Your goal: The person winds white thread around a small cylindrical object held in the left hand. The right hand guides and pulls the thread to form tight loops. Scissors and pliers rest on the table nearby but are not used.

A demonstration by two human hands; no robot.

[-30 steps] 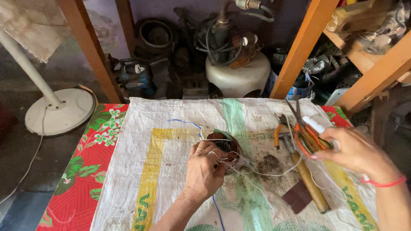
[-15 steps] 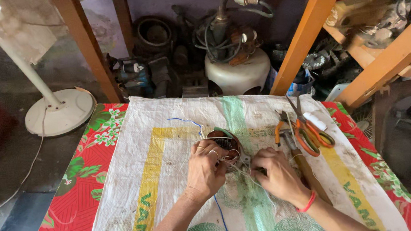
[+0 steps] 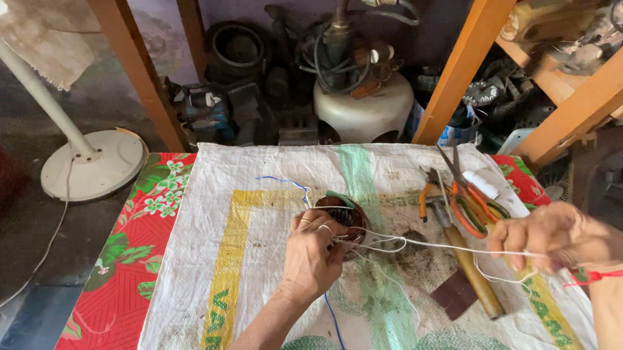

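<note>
1. Covering much of the small round brown wound coil (image 3: pixel 346 213) on the white woven sack (image 3: pixel 260 275), the left hand (image 3: pixel 312 253) is closed on it.
2. A thin white string (image 3: pixel 435 245) is pinched taut by the right hand (image 3: pixel 553 237); its fingertips are hidden.

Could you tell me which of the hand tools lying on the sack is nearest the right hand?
The orange-handled scissors: their handles lie just beside the right hand, closer than the pliers.

left hand (image 3: pixel 310 253) grips motor coil (image 3: pixel 343 217) | right hand (image 3: pixel 553 237) pulls white string (image 3: pixel 435 245) taut | scissors (image 3: pixel 465 192) nearby
</note>
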